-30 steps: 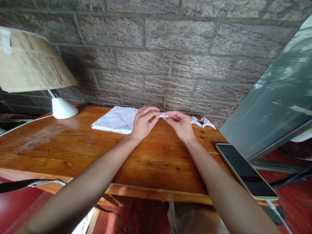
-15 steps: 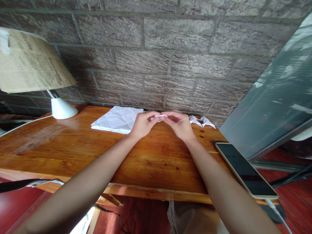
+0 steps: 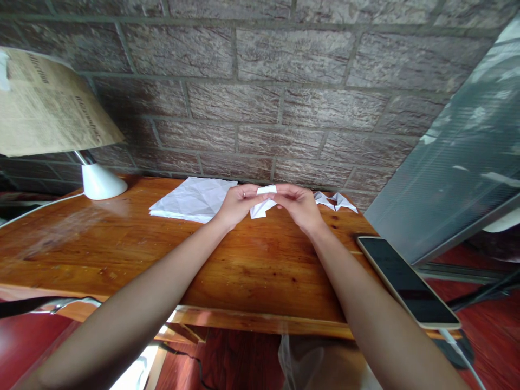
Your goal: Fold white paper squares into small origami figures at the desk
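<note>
A small piece of folded white paper (image 3: 260,209) is pinched between my two hands over the far middle of the wooden table. My left hand (image 3: 238,205) grips its left side, with the thumb across the front. On its right side my right hand (image 3: 298,203) closes, both thumbs nearly meeting on the paper. The fingers behind it are partly hidden. Just left of my left hand lies a stack of creased white paper sheets (image 3: 195,197). Beyond my right hand, folded white paper shapes (image 3: 340,202) rest on the table.
A lamp with a newsprint shade (image 3: 52,105) and white base (image 3: 101,181) stands at the left. On the right edge lies a phone (image 3: 408,281) with a white cable (image 3: 461,349). A brick wall (image 3: 260,103) rises behind the table (image 3: 252,271); a translucent panel (image 3: 450,157) stands right.
The folded paper has been turned in my hands, so a larger face with a lower flap now shows. My thumbs have moved up onto its front.
</note>
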Available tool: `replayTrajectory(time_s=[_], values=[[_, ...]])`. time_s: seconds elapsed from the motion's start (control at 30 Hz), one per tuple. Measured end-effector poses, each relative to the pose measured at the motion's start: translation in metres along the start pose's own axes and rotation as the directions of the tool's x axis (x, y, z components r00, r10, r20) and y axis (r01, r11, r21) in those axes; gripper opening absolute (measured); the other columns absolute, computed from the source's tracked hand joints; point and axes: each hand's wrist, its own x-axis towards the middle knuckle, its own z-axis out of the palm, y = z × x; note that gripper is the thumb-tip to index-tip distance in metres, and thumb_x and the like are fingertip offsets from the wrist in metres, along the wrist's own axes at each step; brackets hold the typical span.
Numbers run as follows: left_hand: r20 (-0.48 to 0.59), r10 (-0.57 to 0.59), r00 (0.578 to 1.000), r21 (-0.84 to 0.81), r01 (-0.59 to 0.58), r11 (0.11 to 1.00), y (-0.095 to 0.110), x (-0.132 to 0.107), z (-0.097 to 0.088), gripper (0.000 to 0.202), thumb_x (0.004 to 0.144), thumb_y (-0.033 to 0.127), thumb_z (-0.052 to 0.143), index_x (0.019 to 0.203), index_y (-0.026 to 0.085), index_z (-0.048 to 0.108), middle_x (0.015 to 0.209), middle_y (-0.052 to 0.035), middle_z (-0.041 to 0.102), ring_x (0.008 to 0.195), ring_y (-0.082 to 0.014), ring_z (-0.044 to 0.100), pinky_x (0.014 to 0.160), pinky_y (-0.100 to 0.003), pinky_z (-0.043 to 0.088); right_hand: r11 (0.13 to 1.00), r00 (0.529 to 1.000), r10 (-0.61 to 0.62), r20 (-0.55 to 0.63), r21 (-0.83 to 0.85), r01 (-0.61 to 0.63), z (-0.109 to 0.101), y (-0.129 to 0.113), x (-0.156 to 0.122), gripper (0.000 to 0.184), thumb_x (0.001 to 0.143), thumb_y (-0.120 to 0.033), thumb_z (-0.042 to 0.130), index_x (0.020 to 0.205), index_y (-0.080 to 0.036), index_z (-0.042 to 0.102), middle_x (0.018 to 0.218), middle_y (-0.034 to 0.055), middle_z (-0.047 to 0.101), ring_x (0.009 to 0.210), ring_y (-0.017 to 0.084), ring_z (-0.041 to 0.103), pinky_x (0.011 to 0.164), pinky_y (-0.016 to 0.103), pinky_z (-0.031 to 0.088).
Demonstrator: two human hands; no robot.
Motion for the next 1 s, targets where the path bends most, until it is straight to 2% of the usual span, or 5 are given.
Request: replayTrajectory(time_s=[0.23,0.4,0.6,0.9,1.0], values=[[-0.019,-0.101,0.995,-0.166,0.097,0.981,-0.001,0.001,0.001,0.039,0.055,0.041,0.093,0.08,0.015,0.078,0.073,-0.0029,0.074,0.063,-0.0146,0.062,0.064,-0.028,0.046,1.0,0.992,-0.004,0.125,-0.019,0.006,0.0,-0.003,-0.003,0.039,0.068,-0.046,0.085,0.097,-0.021,0.077,0.094,0.0036,0.078,0.08,0.016,0.068,0.066,0.026,0.051],[-0.01,-0.159,0.987,-0.255,0.151,0.955,0.0,0.002,0.001,0.04,0.057,0.042,0.092,0.083,0.015,0.079,0.074,-0.0032,0.075,0.064,-0.0146,0.063,0.062,-0.027,0.046,0.999,0.999,-0.033,0.039,0.012,0.033,0.0,0.006,0.001,0.044,0.066,-0.047,0.087,0.098,-0.02,0.073,0.085,0.0019,0.077,0.073,0.016,0.067,0.069,0.03,0.054],[0.0,-0.092,0.996,-0.273,0.089,0.958,-0.004,0.004,0.001,0.041,0.055,0.034,0.093,0.089,0.016,0.079,0.087,-0.0063,0.079,0.073,-0.0178,0.069,0.074,-0.031,0.051,0.992,0.99,-0.123,-0.064,0.016,0.124,0.002,0.01,0.002,0.051,0.061,-0.045,0.09,0.099,-0.023,0.064,0.078,-0.0022,0.074,0.068,0.014,0.068,0.074,0.031,0.056],[-0.037,-0.073,0.997,-0.29,0.06,0.955,-0.009,0.005,0.002,0.04,0.057,0.033,0.092,0.09,0.016,0.078,0.088,-0.006,0.079,0.076,-0.0179,0.069,0.074,-0.03,0.05,0.987,0.99,-0.142,-0.008,-0.081,0.141,0.004,0.01,-0.001,0.032,0.073,-0.045,0.082,0.095,-0.022,0.077,0.079,0.0005,0.074,0.067,0.015,0.066,0.071,0.032,0.058],[-0.086,-0.064,0.994,-0.264,0.039,0.964,-0.011,0.005,0.002,0.035,0.058,0.036,0.091,0.084,0.016,0.079,0.082,-0.0047,0.078,0.071,-0.016,0.066,0.07,-0.028,0.048,0.98,0.982,-0.186,0.012,-0.071,0.187,0.005,0.011,-0.002,0.026,0.076,-0.046,0.079,0.091,-0.024,0.081,0.094,0.0027,0.075,0.073,0.015,0.067,0.071,0.033,0.061]])
